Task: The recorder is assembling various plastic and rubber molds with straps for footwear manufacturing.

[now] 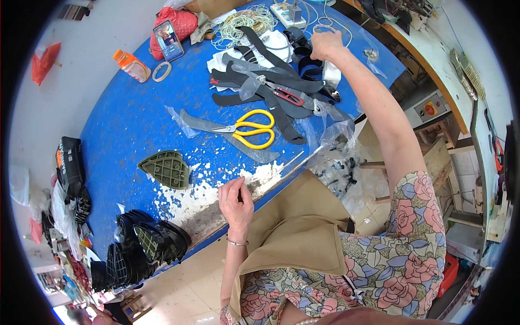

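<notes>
My left hand (pixel 236 206) rests at the near edge of the blue table (pixel 119 119), its fingers loosely curled with nothing visible in them. Stretched to the far right, my right hand (pixel 327 44) is closed beside black curved pieces and a pale cord (pixel 346 33); its fingers hide whatever they grip. Between the hands lie yellow-handled scissors (pixel 254 130) and a heap of dark fabric strips (pixel 271 100) with red-handled snips (pixel 288 97) on top. A green ribbed, pointed piece (pixel 165 169) sits left of my left hand.
Stacked black ribbed pieces (pixel 143 241) stand at the table's near left. A phone (pixel 168 40) leans on a red bundle (pixel 181 24), near an orange-capped bottle (pixel 132 66) and a tape roll (pixel 161 71). Tangled string (pixel 246 24) and a power strip (pixel 287 15) lie at the back.
</notes>
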`<state>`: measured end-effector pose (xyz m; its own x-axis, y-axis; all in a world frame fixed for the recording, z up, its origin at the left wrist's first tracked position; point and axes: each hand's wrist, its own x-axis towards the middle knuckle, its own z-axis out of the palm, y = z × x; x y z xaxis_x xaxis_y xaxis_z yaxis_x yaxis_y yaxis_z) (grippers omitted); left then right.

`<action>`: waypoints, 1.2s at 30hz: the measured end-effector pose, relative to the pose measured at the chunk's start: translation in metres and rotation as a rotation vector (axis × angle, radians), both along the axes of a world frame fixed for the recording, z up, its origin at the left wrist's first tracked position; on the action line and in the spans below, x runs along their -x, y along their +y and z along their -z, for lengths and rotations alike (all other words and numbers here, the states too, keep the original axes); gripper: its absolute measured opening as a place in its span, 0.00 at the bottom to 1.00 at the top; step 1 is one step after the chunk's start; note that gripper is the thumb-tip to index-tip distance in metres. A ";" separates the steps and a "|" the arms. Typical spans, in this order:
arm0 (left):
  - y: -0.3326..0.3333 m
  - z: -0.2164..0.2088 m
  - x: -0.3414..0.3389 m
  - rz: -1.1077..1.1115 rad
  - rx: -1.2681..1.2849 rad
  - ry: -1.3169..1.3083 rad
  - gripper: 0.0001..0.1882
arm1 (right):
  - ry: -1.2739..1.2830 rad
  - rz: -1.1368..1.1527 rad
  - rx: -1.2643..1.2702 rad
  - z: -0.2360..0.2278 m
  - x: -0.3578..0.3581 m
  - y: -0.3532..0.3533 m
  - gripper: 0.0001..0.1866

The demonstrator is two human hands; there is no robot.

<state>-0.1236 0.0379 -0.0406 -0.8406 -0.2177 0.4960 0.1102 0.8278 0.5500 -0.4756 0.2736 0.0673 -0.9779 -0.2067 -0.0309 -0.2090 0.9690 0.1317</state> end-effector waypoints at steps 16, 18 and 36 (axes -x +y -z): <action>-0.001 -0.002 -0.002 0.010 -0.079 0.019 0.11 | -0.266 -0.129 1.040 -0.014 -0.003 0.026 0.04; 0.000 -0.002 -0.002 0.010 -0.072 0.019 0.10 | -0.333 -0.134 1.134 -0.011 -0.005 0.028 0.05; 0.001 -0.004 -0.001 0.024 -0.103 0.037 0.10 | -0.663 -0.282 2.067 -0.042 -0.018 0.017 0.10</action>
